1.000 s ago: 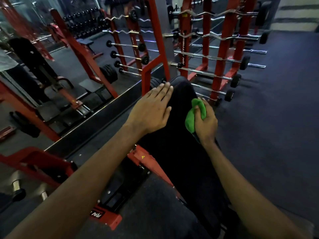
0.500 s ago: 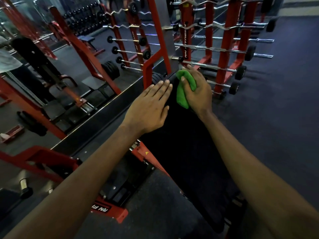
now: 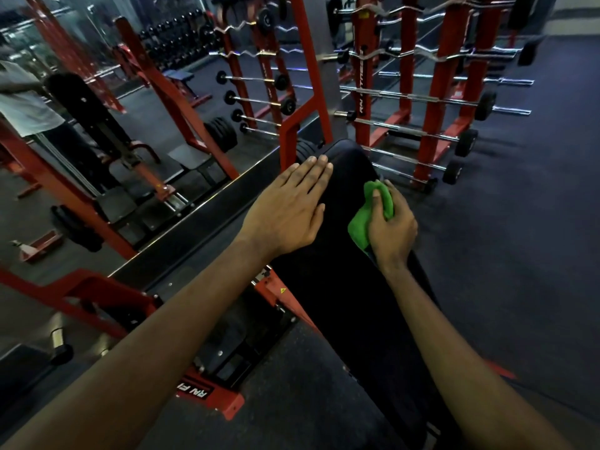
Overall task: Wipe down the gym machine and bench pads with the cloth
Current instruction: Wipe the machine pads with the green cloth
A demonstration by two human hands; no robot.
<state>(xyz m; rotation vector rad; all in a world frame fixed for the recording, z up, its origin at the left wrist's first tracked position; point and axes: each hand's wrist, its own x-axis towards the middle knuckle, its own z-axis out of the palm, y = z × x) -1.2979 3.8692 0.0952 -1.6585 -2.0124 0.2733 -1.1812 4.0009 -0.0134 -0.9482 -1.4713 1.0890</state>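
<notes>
At the left edge of the black pad [image 3: 344, 287], which runs lengthwise away from the body, the left hand [image 3: 289, 209] lies flat, fingers straight; toward its right edge the green cloth [image 3: 365, 219] is pressed down, gripped by the right hand [image 3: 393, 230].

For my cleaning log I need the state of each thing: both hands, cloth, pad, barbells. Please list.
left hand: open, flat on the bench pad.
right hand: grips the green cloth.
green cloth: bunched, against the pad's right side.
bench pad: under both hands.
barbells: lying across the red rack.
</notes>
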